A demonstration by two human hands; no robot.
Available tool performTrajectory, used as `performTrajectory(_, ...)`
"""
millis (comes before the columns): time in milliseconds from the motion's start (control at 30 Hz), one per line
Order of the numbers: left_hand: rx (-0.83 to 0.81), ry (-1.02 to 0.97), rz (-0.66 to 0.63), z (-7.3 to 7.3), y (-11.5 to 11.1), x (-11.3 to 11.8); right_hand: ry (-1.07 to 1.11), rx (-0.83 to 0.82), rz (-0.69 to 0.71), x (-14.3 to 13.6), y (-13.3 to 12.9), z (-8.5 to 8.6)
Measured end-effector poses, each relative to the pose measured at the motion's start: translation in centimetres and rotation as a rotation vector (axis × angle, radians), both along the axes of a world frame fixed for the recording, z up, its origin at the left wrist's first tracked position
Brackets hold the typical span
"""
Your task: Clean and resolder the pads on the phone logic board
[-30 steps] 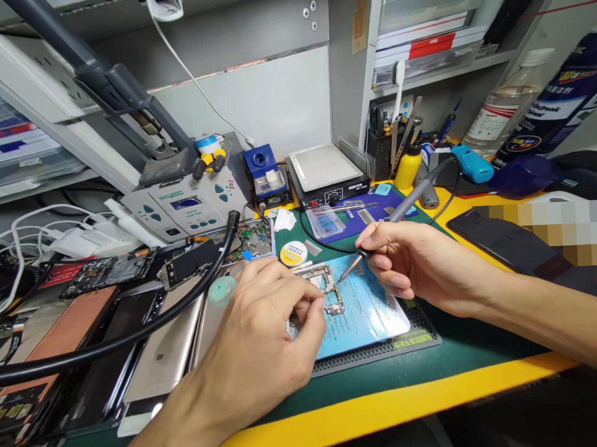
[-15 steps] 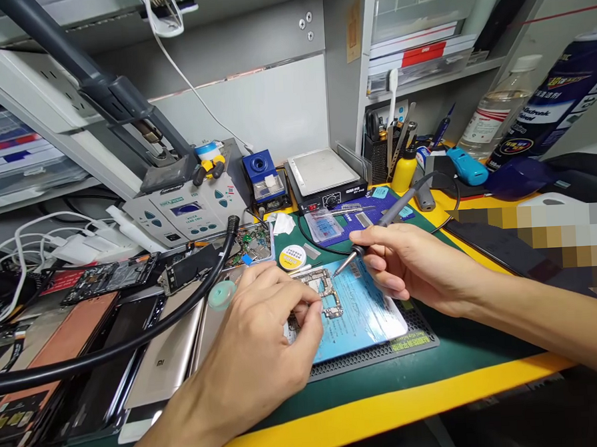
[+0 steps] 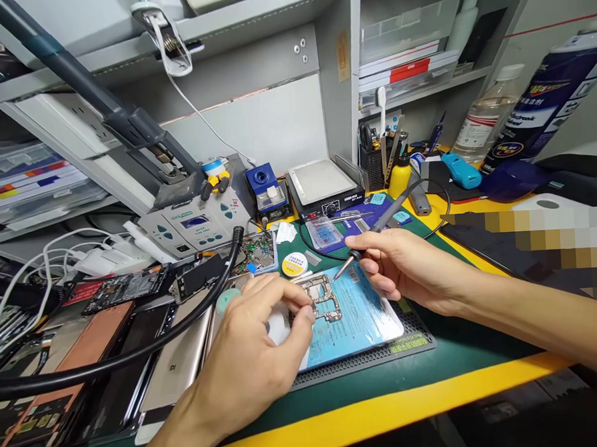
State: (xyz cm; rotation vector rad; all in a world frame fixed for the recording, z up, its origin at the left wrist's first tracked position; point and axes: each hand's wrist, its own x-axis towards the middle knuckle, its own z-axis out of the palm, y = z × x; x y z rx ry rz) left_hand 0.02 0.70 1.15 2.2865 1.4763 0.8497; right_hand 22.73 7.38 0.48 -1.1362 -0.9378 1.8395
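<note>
My right hand holds a soldering iron like a pen, its metal tip pointing down-left at the upper right edge of a phone circuit board. Whether the tip touches the board is too small to tell. The board lies on a blue sheet over a dark perforated mat. At the board's left side is my left hand, thumb and fingertips pinched together at its edge; what is between them is hidden. A white piece shows under the left fingers.
A round tin and a tray of small parts are behind the board. A black hose crosses phone parts at left. A hot plate, a soldering stand and a yellow bottle stand farther back.
The view has shifted a little. My left fingers have drawn slightly back, so more of the board shows. The soldering iron stays in my right hand, its tip still by the board's upper right edge.
</note>
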Motion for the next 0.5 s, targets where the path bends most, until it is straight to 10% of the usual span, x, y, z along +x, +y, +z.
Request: performTrajectory(500, -0.077, -0.171, 0.102, 0.5, -1.3, -5.1, 0.018, 0.004, -0.009, 0.2, 0.0, -0.1)
